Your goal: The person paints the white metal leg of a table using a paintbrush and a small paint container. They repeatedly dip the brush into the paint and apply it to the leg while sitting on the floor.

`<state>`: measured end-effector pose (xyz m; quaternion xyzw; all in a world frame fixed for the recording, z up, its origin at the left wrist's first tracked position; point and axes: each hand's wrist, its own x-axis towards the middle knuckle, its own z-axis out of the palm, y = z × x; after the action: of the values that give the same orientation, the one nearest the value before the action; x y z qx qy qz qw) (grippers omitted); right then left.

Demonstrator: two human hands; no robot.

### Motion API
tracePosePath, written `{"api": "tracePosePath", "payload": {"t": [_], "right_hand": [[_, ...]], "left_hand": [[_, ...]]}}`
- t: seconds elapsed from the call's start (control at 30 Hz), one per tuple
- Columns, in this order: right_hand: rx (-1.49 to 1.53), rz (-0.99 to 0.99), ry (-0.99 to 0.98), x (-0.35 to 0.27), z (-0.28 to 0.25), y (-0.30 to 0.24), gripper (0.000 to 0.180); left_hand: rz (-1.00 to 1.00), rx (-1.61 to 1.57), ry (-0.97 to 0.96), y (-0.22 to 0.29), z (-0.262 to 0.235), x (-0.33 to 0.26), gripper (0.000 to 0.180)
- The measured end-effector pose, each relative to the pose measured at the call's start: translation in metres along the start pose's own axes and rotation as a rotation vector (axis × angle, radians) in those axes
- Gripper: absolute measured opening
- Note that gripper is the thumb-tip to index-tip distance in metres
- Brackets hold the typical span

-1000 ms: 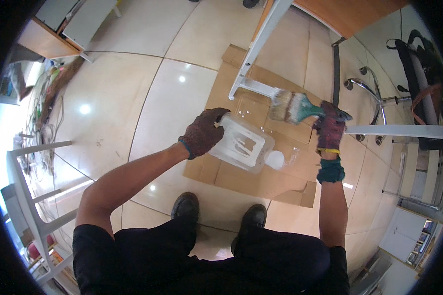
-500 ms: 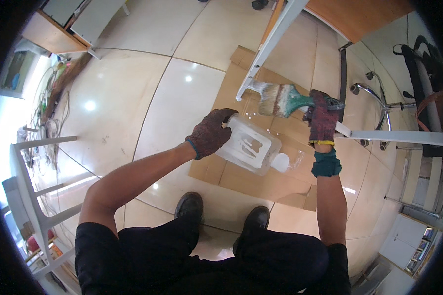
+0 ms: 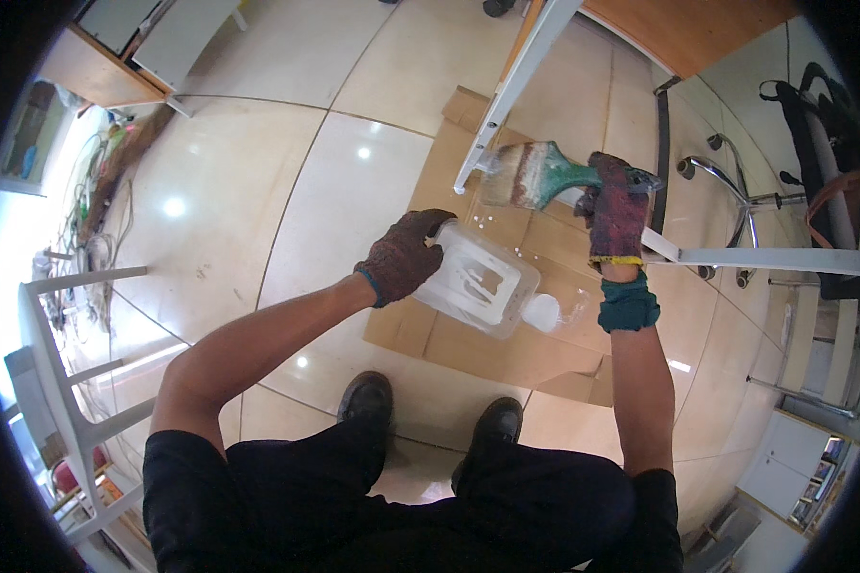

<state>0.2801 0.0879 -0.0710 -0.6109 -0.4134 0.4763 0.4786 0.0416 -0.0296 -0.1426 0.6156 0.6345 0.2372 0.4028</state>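
Pale tile floor [image 3: 258,172] carries a flattened cardboard sheet [image 3: 468,334]. Just below the cardboard stand two black shoes [image 3: 368,396]; a white frame leg [image 3: 511,91] rests on its top edge. Well left of it, cables [image 3: 86,210] lie tangled.

Office under refit: swivel chair [image 3: 736,181], floor cardboard [image 3: 487,334].

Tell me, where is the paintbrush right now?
In the head view the paintbrush sits upper right of centre, held by the gloved right hand above the cardboard sheet, just beyond the clear plastic jug that the left hand tilts.
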Motion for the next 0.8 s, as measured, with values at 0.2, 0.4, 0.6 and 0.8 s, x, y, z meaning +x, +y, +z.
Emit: {"api": "tracePosePath", "payload": {"t": [0.2,0.4,0.6,0.8], "right_hand": [[-0.16,0.003,0.041,0.014,0.006,0.012,0.028],[0.023,-0.03,-0.096,0.011,0.011,0.003,0.027],[-0.17,0.004,0.046,0.014,-0.016,0.01,0.026],[-0.02,-0.108,-0.039,0.008,-0.011,0.009,0.027]], "left_hand": [[0.031,0.016,0.019,-0.008,0.005,0.001,0.047],[0.017,-0.008,0.005,-0.002,0.002,0.0,0.047],[0.046,0.014,0.024,-0.008,0.005,-0.001,0.047],[-0.019,0.024,-0.02,0.0,0.003,0.0,0.046]]}}
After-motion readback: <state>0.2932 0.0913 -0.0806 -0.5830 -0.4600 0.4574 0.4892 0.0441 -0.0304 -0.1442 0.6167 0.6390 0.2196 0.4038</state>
